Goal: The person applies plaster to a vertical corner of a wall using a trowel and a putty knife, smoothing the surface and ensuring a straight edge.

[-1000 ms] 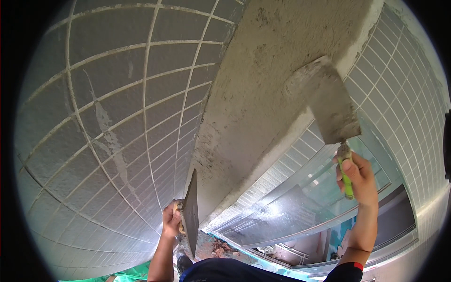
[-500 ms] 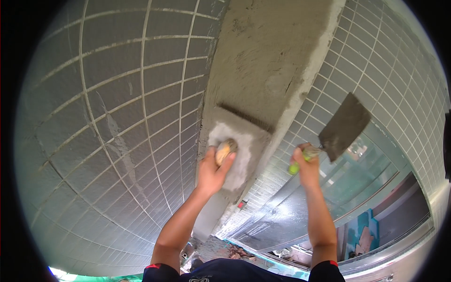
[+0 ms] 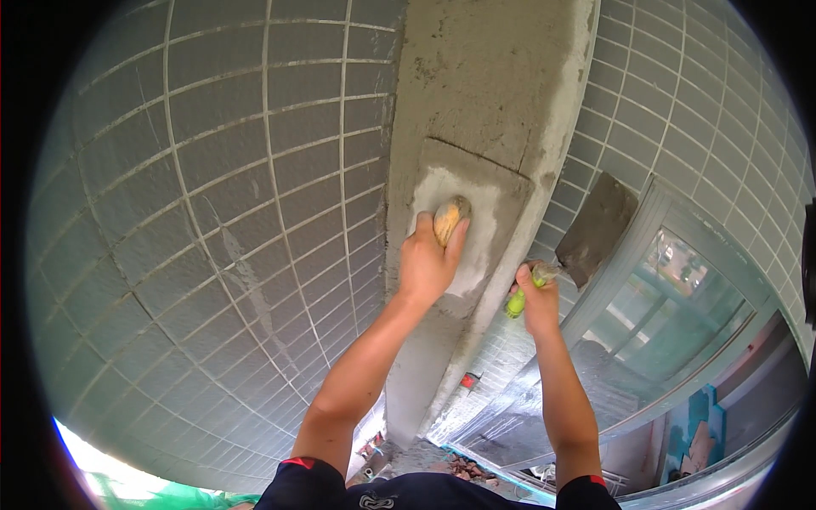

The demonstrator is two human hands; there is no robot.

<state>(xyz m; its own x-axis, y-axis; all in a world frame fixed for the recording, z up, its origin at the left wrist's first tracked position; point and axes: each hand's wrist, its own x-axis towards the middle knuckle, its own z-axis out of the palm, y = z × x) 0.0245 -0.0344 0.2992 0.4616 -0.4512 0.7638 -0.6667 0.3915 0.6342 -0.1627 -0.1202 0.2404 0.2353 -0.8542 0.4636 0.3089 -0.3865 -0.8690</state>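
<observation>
My left hand [image 3: 427,262] is wrapped round the worn yellowish handle of a plastering float [image 3: 476,212]. The float's broad plate, pale in the middle and grey with mortar toward its edges, lies against the mortared strip of wall [image 3: 476,76]. In my right hand [image 3: 537,302] is the bright green handle of a trowel [image 3: 597,223]. Its rectangular blade, coated in grey-brown mortar, points up and to the right, beside the strip's right edge. The float's underside is hidden.
Grey tiled wall [image 3: 221,170] with pale joints runs along the left, and more tiles [image 3: 671,110] cover the right. A metal-framed window [image 3: 680,280] stands at the lower right. Rubble [image 3: 470,469] lies on the floor below; green netting [image 3: 127,495] shows at lower left.
The float has moved up and to the right in the view, its far edge now closer to the mortared strip. The trowel has come in slightly left and lower, still in my right hand.
</observation>
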